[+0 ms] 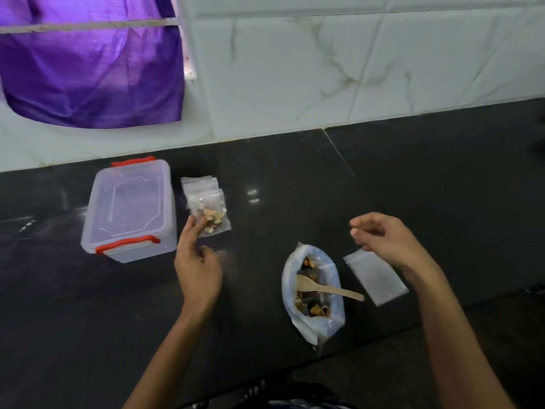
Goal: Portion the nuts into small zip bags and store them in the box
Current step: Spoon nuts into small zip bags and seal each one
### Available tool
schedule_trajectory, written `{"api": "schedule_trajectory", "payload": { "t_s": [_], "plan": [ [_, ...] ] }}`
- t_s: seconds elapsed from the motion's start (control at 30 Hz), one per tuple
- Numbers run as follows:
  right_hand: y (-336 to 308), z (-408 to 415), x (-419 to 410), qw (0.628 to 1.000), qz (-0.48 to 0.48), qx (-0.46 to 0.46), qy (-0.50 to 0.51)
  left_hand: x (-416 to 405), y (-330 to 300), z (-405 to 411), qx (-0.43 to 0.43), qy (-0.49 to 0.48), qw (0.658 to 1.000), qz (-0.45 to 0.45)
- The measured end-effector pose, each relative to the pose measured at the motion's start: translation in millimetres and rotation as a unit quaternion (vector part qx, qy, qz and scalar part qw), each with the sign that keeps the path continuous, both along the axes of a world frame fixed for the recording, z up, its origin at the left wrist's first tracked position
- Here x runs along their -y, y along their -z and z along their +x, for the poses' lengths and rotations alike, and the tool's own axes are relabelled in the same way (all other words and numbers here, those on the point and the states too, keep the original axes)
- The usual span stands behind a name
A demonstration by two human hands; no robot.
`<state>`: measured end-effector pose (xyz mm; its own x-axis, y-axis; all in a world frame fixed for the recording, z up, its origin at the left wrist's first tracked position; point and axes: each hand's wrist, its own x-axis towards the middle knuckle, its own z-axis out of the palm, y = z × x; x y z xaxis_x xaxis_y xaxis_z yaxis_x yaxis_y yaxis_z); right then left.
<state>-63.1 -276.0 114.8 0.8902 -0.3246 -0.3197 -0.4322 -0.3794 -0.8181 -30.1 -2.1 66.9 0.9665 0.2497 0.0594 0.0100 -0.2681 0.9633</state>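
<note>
Home kitchen, by the look of it. Dark polished stone surface (413, 187) with a seam line, runs across the middle of the frame and butts against a wall of white marble-veined tiles (324, 78) along the top. Purple cloth (88, 75) hangs over a window opening, upper left. Food prep items sit on the surface: clear plastic box (129, 208) with red latches at left centre, open bag of mixed nuts (312, 293) with a wooden spoon (327, 289) in it at lower centre, small zip bags (203, 193) beside the box. Domestic scale, no commercial gear.
</note>
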Motion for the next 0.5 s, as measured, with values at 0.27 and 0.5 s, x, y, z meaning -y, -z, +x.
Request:
{"api": "schedule_trajectory", "payload": {
  "t_s": [0.27, 0.5],
  "plan": [
    [77.9, -30.1, 49.1, 0.980, -0.122, -0.133, 0.086, 12.0, 16.8, -29.2, -0.033, 0.012, 0.999, 0.014],
    [94.7, -36.4, 45.0, 0.982, -0.127, -0.094, 0.103, 17.6, 16.0, -48.4, -0.059, 0.011, 0.998, 0.007]
  ]
}}
